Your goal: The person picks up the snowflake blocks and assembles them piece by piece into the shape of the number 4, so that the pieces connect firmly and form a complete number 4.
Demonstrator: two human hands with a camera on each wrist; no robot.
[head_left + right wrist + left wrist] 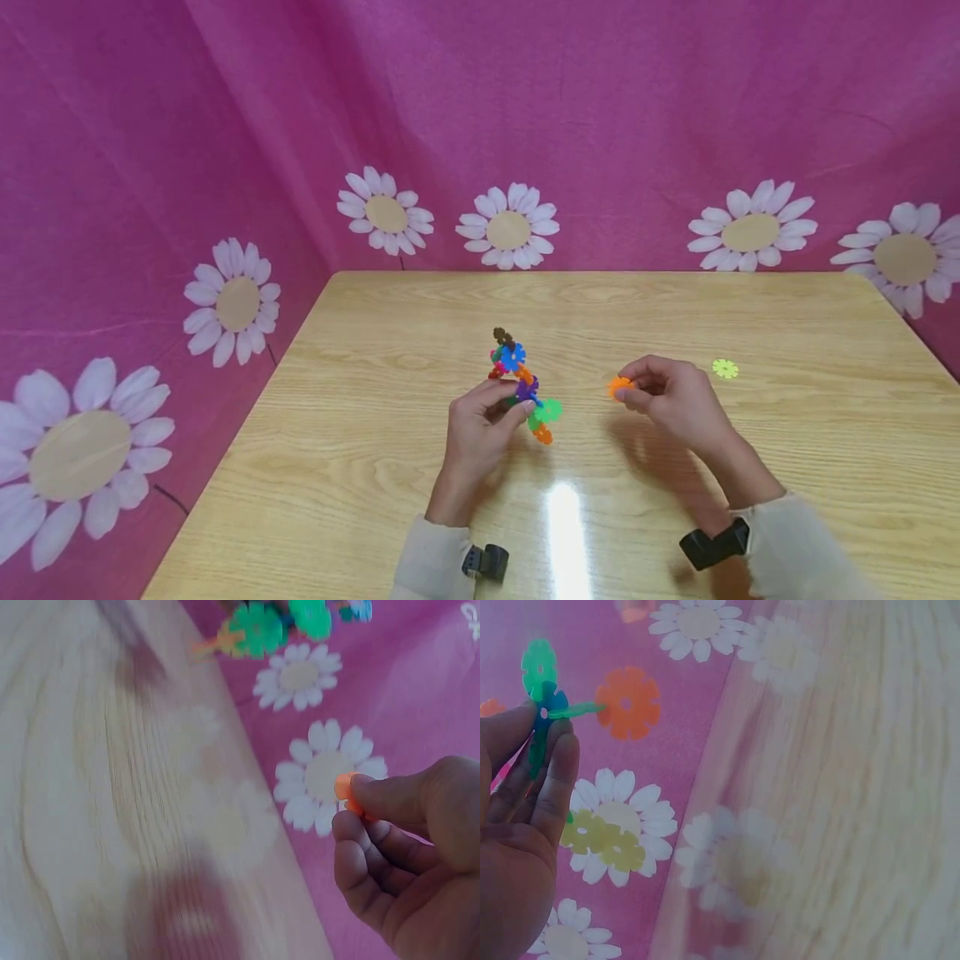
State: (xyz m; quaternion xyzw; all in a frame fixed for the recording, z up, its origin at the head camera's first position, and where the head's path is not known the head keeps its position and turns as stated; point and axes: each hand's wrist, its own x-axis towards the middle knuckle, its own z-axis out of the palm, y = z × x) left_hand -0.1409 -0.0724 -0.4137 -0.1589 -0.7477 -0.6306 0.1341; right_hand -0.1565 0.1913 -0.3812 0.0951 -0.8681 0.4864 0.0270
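Note:
My left hand (pixel 480 425) pinches a chain of joined, notched plastic discs (pixel 513 358) above the table. Brown, blue, red, orange, purple and green discs show in it, set at differing angles. In the left wrist view, thumb and fingers grip a blue disc (pixel 549 701), with a green disc (pixel 539 664) above it and an orange disc (pixel 628 703) out to the side. Off to the right, my right hand (pixel 671 404) holds a single orange disc (pixel 621 387) between thumb and fingertips, apart from the chain. Its fingers partly cover that disc.
A loose yellow-green disc (pixel 725 368) lies flat on the wooden table (pixel 337 442), beyond my right hand. Pink cloth (pixel 615 125) with large white daisies hangs behind the table and along its left side. A dark band (pixel 716 543) circles each wrist.

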